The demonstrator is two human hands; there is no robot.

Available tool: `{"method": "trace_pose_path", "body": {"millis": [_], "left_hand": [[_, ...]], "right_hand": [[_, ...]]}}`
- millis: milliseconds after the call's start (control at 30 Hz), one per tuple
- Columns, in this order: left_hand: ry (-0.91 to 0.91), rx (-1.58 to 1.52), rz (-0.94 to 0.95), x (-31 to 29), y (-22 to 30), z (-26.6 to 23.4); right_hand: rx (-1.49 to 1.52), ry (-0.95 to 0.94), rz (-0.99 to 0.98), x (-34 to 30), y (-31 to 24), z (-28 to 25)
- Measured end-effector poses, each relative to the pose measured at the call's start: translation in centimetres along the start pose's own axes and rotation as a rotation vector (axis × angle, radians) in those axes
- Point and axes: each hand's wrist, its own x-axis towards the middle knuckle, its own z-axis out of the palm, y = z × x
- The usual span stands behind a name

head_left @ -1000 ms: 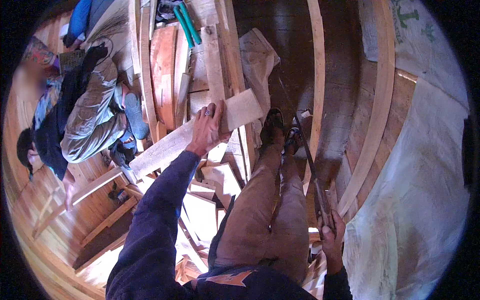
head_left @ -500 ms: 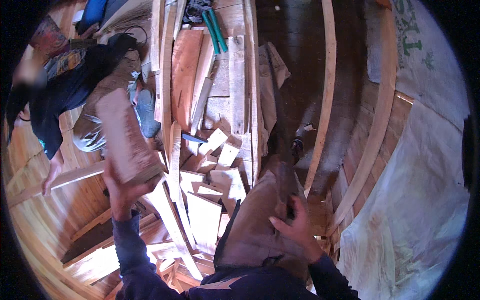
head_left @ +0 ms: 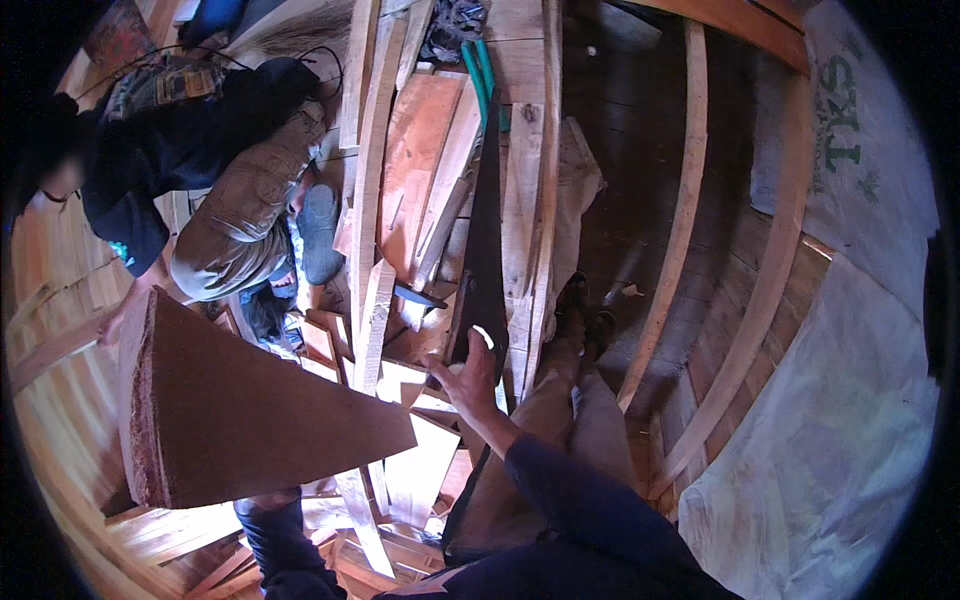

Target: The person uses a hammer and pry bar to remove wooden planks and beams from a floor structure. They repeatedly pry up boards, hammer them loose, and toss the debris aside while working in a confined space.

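Note:
My left hand [head_left: 275,498] grips a thick brown wood block [head_left: 260,410] from below. A broad, smooth brown face shows, with a rough reddish edge at its left; most of the fingers are hidden under it. In my right hand [head_left: 470,385] is a handsaw whose long dark blade [head_left: 485,240] points away from me over the timber. My thumb and forefinger are spread at the saw's near end, and the other fingers and most of the handle cannot be seen. Beneath both hands lie pale wood offcuts [head_left: 418,465], some in bright light.
A crouching person [head_left: 160,150] works at the left, one hand low by a beam. Boards [head_left: 425,130] and a green-handled tool [head_left: 478,75] lie ahead. A dark-bladed tool [head_left: 418,296] rests among the scraps. Framing beams [head_left: 672,220] and pale sheeting [head_left: 820,430] stand at the right.
The block has turned, showing a broad face, and come lower and nearer. My right hand and the handsaw have moved left, from beside my leg to over the timber.

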Motion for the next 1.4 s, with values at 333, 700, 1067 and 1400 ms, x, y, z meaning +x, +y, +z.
{"method": "trace_pose_path", "body": {"millis": [333,700,1067,1400], "left_hand": [[0.024,-0.074,-0.071,0.0,-1.9,0.5],[0.041,-0.125,-0.069,0.6,-2.4,1.0],[0.013,-0.161,0.018,2.7,-0.3,3.2],[-0.202,-0.342,0.279,1.5,9.8,13.0]], "right_hand": [[-0.178,-0.127,-0.073,5.3,3.1,5.2],[-0.235,-0.248,-0.154,8.4,3.9,3.6],[0.001,-0.422,0.147,3.8,6.2,-5.8],[0.395,-0.505,-0.260,-4.0,-4.1,-15.4]]}}
